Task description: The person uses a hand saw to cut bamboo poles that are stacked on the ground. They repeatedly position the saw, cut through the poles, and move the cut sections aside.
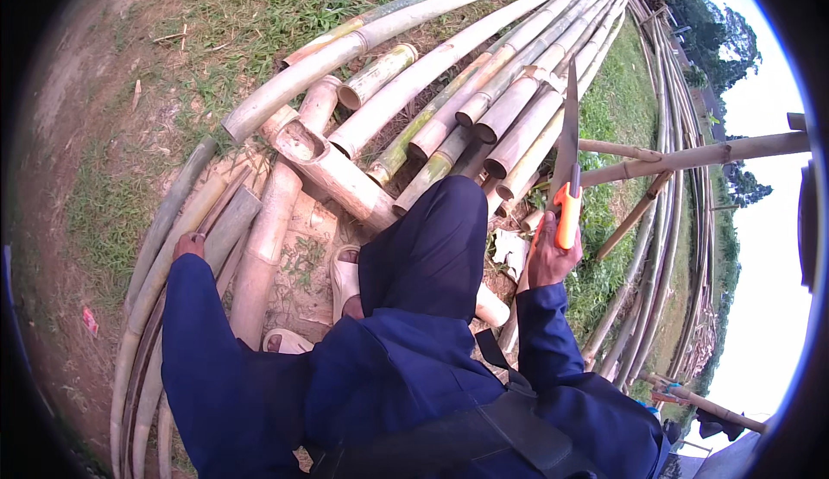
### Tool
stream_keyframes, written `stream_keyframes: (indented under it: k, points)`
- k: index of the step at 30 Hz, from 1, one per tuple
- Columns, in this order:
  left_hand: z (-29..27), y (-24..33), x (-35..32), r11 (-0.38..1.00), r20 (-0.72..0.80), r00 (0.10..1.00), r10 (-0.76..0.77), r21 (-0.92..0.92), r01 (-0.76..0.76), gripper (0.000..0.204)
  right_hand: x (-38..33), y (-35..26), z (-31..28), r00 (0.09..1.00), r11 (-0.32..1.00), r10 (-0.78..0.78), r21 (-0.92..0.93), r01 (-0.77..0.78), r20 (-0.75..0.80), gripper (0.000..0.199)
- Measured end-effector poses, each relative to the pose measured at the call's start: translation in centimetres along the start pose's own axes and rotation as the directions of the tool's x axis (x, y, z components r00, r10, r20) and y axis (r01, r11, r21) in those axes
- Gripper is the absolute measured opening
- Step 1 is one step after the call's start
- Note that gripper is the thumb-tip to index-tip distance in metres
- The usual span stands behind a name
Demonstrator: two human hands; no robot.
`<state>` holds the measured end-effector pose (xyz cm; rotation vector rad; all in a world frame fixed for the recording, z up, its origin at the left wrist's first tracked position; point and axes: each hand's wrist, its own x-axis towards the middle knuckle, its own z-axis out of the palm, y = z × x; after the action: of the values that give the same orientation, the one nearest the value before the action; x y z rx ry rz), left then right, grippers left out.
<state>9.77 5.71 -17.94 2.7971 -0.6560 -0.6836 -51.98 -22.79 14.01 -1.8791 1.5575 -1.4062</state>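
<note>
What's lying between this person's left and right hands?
In the head view, bamboo poles, a pale sandal, the dark-trousered knee and a whitish scrap lie between left hand and right hand.

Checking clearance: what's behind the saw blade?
Behind the saw, bamboo poles show on both sides of its blade, with green grass to the right. The strip directly behind the blade is covered and cannot be seen.

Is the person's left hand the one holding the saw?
No, the right hand grips the saw by its orange handle, while the left hand is down at the bamboo poles.
</note>
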Motion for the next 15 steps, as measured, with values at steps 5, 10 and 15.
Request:
stream_keyframes:
  k: [5,10,15]
  points:
    - [0.1,-6.8,3.4,0.983,-0.116,0.982,0.152,-0.087,-0.162,0.021,-6.8,1.2,-1.1,0.991,0.992,0.106,-0.078,-0.101,0.075,0.021]
    - [-1.6,-0.1,1.3,0.984,-0.039,0.993,0.111,0.144,-0.105,0.014,-14.4,6.3,-3.9,0.976,0.921,0.207,-0.35,-0.173,0.062,0.027]
    - [-1.2,0.4,3.1,0.927,0.118,0.985,0.13,0.339,-0.163,0.014,-17.4,12.3,-3.3,0.908,0.786,0.383,-0.576,-0.225,0.167,0.052]
